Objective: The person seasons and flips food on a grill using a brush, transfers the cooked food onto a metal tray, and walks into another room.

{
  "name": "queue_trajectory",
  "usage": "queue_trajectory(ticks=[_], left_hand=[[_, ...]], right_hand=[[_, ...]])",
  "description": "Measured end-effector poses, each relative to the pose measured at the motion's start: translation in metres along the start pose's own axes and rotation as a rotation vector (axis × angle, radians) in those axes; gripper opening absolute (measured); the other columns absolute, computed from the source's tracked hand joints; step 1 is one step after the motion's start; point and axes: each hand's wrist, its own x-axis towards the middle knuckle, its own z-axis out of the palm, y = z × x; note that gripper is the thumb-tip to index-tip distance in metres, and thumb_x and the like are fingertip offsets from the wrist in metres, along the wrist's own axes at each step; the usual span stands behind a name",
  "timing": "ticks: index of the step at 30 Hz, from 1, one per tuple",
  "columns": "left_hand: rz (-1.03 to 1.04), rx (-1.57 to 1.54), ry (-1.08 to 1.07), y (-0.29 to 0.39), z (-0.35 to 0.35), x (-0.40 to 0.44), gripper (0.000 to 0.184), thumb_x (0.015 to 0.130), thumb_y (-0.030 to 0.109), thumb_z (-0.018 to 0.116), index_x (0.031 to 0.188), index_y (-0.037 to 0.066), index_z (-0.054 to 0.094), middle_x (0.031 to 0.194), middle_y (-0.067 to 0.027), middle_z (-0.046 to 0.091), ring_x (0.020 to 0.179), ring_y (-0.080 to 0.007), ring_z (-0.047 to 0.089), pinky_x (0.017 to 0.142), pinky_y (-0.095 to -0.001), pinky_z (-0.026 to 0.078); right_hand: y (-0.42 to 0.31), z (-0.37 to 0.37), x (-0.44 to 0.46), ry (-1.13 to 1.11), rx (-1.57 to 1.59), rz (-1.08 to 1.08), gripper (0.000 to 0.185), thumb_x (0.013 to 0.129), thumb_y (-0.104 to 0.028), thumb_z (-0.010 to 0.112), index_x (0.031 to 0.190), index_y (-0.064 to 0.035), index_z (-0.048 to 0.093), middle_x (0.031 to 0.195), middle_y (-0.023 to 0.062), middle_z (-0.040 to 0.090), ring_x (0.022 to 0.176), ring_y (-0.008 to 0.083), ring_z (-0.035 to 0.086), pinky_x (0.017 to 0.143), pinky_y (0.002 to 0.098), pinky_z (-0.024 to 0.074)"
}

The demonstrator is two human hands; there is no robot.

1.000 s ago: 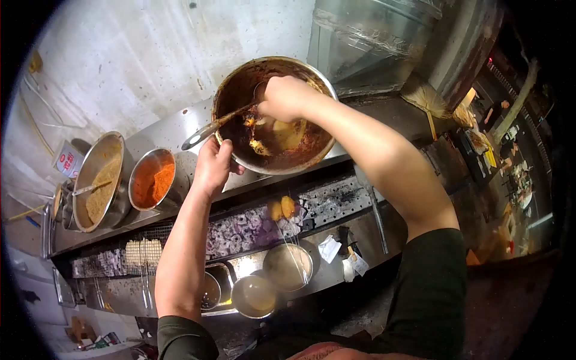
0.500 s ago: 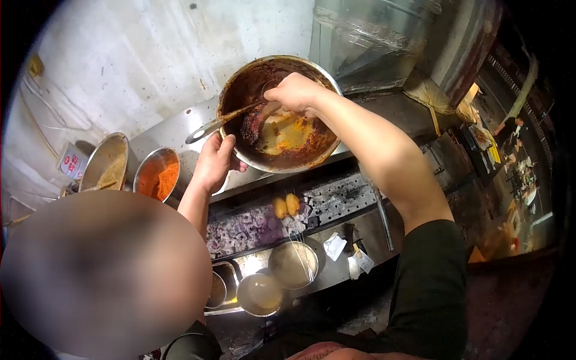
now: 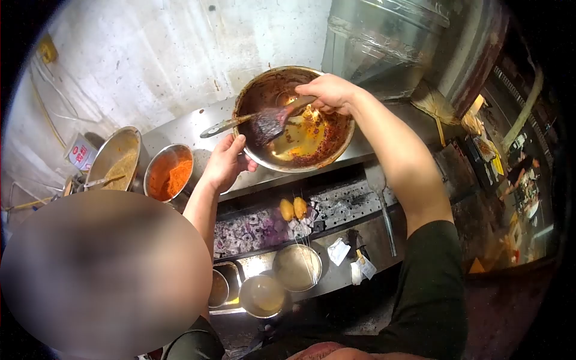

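Note:
A large metal bowl (image 3: pixel 246 157) is coated inside with dark red-brown sauce, with yellowish oil pooled at its bottom. My left hand (image 3: pixel 227 165) grips its near-left rim, thumb over the edge. Over the bowl, my right hand (image 3: pixel 329 95) is closed around the handle of a basting brush, whose sauce-soaked dark bristles (image 3: pixel 269 125) hang inside the bowl. Another utensil's handle (image 3: pixel 219 128) pokes out over the left rim; its other end is hidden behind the brush. Below, two skewered golden pieces of food (image 3: pixel 293 209) lie above the charcoal grill (image 3: pixel 246 233).
Left of the bowl stand a bowl of orange-red powder (image 3: pixel 171 180) and a bowl of tan powder (image 3: pixel 123 168). Round pans (image 3: pixel 262 296) sit along the near edge. A flat metal tool (image 3: pixel 387 225) lies right of the grill. A blurred oval hides the lower left.
My right hand has drawn rightward across the bowl, and the brush's bristles have come into plain view. My left hand keeps its hold on the rim. The whole view has shifted slightly.

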Motion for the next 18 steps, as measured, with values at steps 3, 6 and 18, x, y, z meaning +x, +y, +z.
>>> queue_trajectory(ticks=[3,6,18], left_hand=[[-0.017,-0.033,0.016,0.001,-0.002,0.003,0.022,0.098,0.022,0.044,0.105,0.001,0.046,0.088,-0.0092,0.056,0.067,-0.0177,0.057,0.059,-0.0295,0.050],[-0.077,-0.066,0.085,0.001,0.000,0.011,0.024,0.097,0.024,0.047,0.105,0.001,0.046,0.077,-0.0075,0.054,0.062,-0.0169,0.057,0.057,-0.0285,0.050],[0.097,0.714,-0.091,-0.060,-0.027,-0.208,0.033,0.089,0.029,0.057,0.106,0.001,0.058,0.085,-0.0145,0.065,0.079,-0.0211,0.065,0.071,-0.0346,0.052]], right_hand=[[-0.004,-0.008,-0.018,0.016,0.160,-0.076,0.026,0.088,-0.026,0.061,0.088,-0.0003,0.066,0.052,-0.0033,0.045,0.043,0.0063,0.030,0.041,0.0230,0.0209],[-0.006,-0.024,-0.033,0.059,0.215,-0.053,0.025,0.088,-0.026,0.061,0.090,-0.0013,0.064,0.053,-0.0044,0.044,0.043,0.0058,0.030,0.040,0.0230,0.0202],[0.024,0.014,-0.171,0.486,0.396,-0.099,0.023,0.092,-0.032,0.054,0.088,-0.0101,0.058,0.063,-0.0057,0.053,0.040,0.0012,0.027,0.037,0.0180,0.0207]])
